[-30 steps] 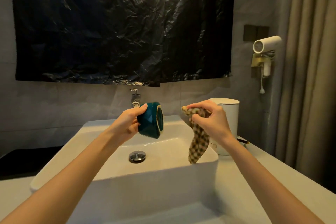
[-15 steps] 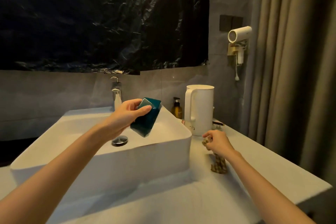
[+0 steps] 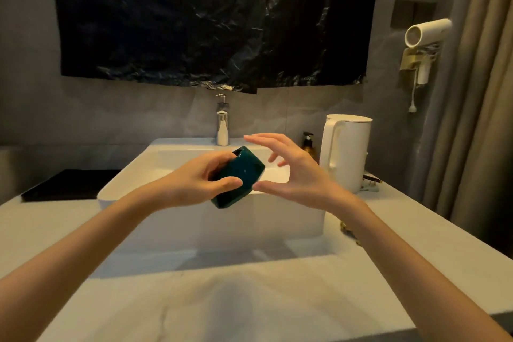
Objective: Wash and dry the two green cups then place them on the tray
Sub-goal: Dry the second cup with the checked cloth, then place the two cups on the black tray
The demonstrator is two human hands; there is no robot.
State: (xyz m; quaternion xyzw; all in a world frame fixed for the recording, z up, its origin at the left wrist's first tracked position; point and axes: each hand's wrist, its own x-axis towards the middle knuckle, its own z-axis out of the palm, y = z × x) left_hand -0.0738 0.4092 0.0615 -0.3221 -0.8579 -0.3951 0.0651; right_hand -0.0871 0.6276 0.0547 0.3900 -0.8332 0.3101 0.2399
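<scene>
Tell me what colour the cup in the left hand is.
The cup is dark teal green; head view.

A bathroom, hotel-like — white countertop basin (image 3: pixel 122 179) with chrome tap (image 3: pixel 223 128), wall-hung hairdryer (image 3: pixel 424 32), kettle (image 3: pixel 352 153) alongside.

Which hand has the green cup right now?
The left hand, curled round the green cup and gripping it; the right hand is spread open beside it, gripping nothing.

Both forearms extended; left hand (image 3: pixel 198 180) grips cup (image 3: pixel 244 172), right hand (image 3: pixel 295 172) spread loose just beside it.
</scene>
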